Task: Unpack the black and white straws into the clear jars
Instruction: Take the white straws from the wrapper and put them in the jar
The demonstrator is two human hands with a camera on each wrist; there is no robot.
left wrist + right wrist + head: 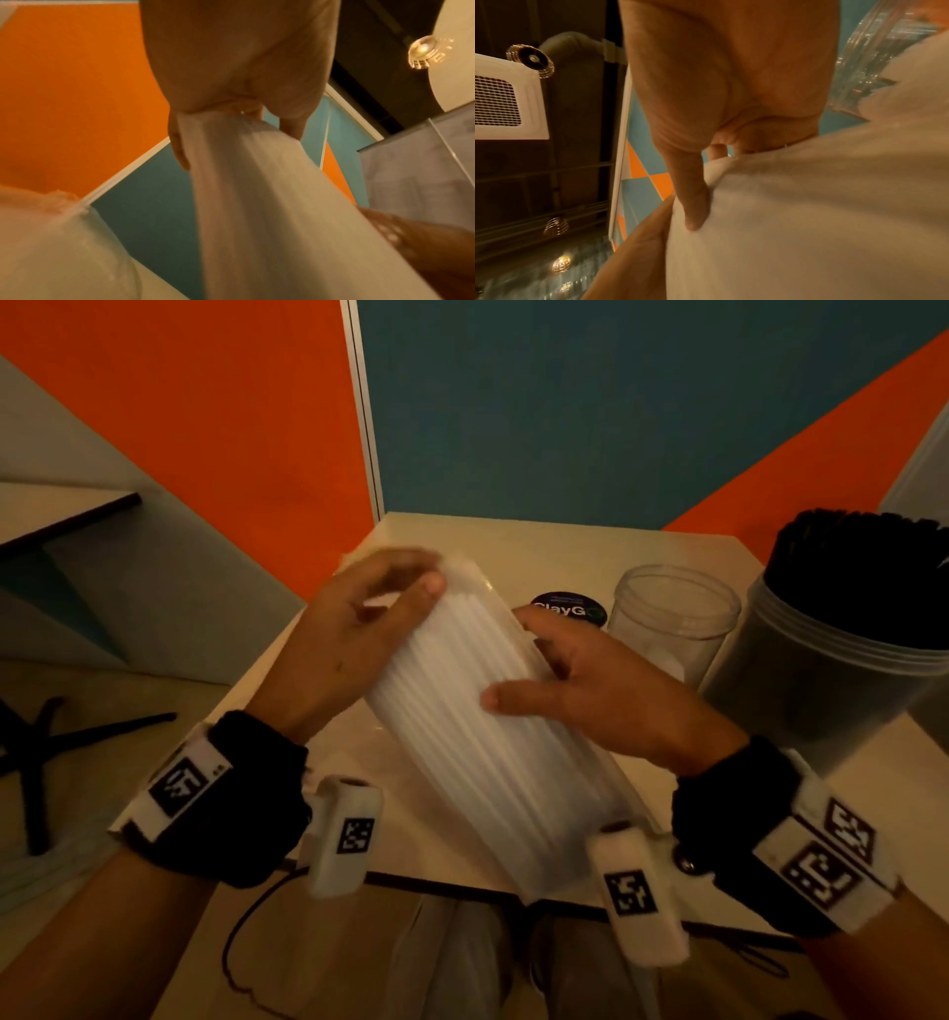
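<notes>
A long pack of white straws [477, 711] in clear plastic wrap is held tilted above the table, far end up. My left hand [369, 618] pinches the wrap at the pack's far end, seen from below as the pack of white straws [257, 203] under the left hand [231, 81]. My right hand [575, 680] grips the pack's middle from the right, thumb across the straws; the right wrist view shows the right hand [718, 101] on the pack [808, 223]. A clear empty jar [672, 618] stands right of the pack. A second clear jar [842, 660] at far right holds black straws [868, 567].
The cream table [554, 546] sits in a corner of orange and teal partition walls. A round dark sticker [567, 608] lies on the table behind the pack. A black chair base [46, 752] stands on the floor at left. The table's front edge runs just under my wrists.
</notes>
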